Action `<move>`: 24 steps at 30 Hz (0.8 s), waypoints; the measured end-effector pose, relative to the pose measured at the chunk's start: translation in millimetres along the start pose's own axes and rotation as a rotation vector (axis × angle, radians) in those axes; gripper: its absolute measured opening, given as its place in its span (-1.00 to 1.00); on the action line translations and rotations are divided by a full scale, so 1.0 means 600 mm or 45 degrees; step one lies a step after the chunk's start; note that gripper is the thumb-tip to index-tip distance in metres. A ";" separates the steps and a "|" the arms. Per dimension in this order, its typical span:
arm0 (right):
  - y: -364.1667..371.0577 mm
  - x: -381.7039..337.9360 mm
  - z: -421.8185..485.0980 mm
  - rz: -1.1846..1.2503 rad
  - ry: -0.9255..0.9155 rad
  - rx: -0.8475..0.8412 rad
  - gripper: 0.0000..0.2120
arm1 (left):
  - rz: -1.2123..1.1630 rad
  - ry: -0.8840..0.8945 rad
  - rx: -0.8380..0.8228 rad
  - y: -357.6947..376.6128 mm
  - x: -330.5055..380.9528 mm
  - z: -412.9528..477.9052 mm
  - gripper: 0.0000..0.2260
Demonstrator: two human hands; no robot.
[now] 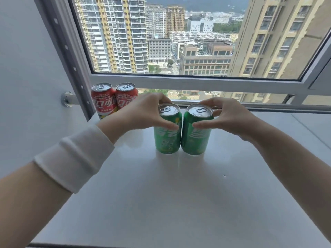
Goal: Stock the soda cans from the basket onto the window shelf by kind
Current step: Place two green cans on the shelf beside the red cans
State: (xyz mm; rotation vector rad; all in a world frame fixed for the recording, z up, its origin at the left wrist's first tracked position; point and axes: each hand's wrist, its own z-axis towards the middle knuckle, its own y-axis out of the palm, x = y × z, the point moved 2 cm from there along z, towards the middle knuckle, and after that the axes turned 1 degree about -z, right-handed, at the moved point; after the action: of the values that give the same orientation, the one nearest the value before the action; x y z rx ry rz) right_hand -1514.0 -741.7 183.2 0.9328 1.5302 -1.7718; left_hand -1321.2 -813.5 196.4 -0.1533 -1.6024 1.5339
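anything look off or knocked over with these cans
Nothing stands out. Both red cans stand upright by the window; left hand and right hand each hold an upright green can. No spills or dents visible.

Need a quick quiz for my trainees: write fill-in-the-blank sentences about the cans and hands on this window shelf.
1. The left hand has its grip on the left green can, the right hand on the right green can; both cans stand ___.
2. The red cans on the shelf number ___.
3. The red cans stand to the ___ of the green pair.
Missing words: upright; two; left.
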 end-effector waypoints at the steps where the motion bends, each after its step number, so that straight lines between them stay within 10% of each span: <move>1: -0.002 -0.003 0.012 0.005 -0.001 0.013 -0.47 | 0.004 -0.011 0.005 -0.006 -0.004 0.010 -0.39; 24: 0.059 -0.025 0.208 -0.059 0.045 0.008 -0.36 | 0.313 -0.147 -0.096 -0.075 -0.101 0.140 -0.41</move>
State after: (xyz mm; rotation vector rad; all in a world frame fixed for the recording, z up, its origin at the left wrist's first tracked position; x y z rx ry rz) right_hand -1491.1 -870.1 186.1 0.9433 1.5812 -1.8027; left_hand -1318.5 -924.4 218.1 -0.3191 -1.7863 1.6945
